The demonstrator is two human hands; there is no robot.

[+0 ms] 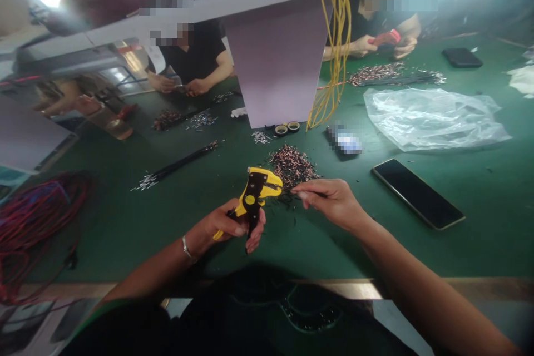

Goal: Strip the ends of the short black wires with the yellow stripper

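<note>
My left hand [233, 225] is wrapped round the handles of a yellow and black wire stripper [253, 196], its jaws pointing right. Just right of the jaws, my right hand [331, 200] pinches a thin black wire [320, 194], which is partly hidden by the fingers. Whether the wire's tip touches the jaws is too small to tell. Behind both hands lies a heap of short wire offcuts [294, 164], copper-coloured and black. A bundle of black wires [179, 164] with pale ends lies on the green table [334, 250] to the left.
A phone [417, 192] and a clear plastic bag [434, 119] lie at the right. Yellow wires [340, 28] hang from the shelf by a panel [279, 67]. Two tape rolls [287, 128] sit at its foot. Red cables [37, 228] are coiled left. Other people work across the table.
</note>
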